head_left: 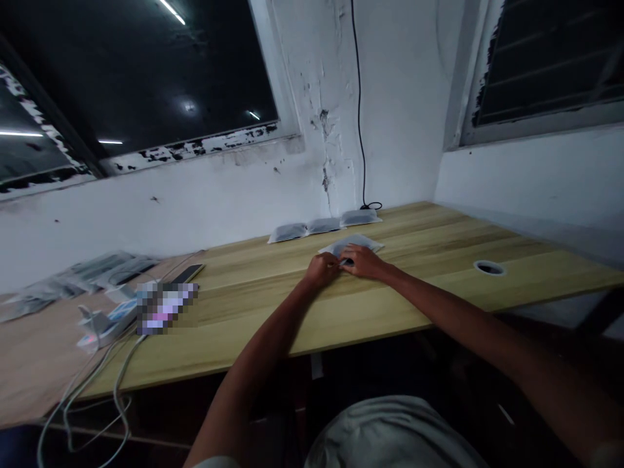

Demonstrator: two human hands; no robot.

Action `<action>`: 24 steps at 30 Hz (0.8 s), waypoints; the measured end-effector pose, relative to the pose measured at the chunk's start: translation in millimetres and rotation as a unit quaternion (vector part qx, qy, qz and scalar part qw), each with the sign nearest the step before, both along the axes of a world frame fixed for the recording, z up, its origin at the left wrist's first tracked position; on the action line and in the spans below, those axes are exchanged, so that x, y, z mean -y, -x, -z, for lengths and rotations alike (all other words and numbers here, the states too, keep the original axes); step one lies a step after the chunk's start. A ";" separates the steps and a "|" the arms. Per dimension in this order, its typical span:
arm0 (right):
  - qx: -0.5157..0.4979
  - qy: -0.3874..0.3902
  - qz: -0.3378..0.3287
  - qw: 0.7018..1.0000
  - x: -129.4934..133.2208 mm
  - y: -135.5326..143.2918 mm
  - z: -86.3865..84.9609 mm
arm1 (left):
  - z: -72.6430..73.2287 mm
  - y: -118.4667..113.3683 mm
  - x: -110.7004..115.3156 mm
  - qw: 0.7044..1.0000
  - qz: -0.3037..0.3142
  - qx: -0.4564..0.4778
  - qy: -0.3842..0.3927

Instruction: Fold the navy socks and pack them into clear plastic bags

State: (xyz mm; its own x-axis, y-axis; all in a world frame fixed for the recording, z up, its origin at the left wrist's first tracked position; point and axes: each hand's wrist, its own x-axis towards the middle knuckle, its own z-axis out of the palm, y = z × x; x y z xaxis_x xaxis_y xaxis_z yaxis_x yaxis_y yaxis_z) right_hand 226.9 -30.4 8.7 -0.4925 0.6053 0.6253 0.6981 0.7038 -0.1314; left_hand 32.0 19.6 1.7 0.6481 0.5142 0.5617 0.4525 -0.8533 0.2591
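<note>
Mid-frame, the left hand (324,269) and right hand (361,261) pinch a pale packet (354,238) at its near edge, seemingly working it, the next move likely needing an even grip.

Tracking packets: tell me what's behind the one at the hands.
Behind that packet, three similar packets lie in a row near the wall. The left hand and right hand hide some of it; the tabletop beneath is covered.

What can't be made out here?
Head view:
What left hand and right hand grip by the packet: hidden behind the hands, too small.
What lies under the pixelated patch: masked.
Number of heaped packets: they overlap, blurred.
Right-hand window: cut off by right edge.
</note>
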 end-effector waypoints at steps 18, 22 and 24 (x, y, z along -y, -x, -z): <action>0.009 0.090 0.231 0.969 -16.3 -38.4 -2.9 | -15.9 45.3 -20.8 0.993 -0.097 -0.002 -0.062; -0.009 0.052 0.137 0.989 -8.3 -13.3 -5.9 | -19.3 22.2 -3.3 0.988 -0.022 -0.049 -0.147; 0.004 0.049 0.121 0.991 -4.4 -4.8 -5.1 | -18.2 7.8 3.7 0.984 -0.002 -0.070 -0.161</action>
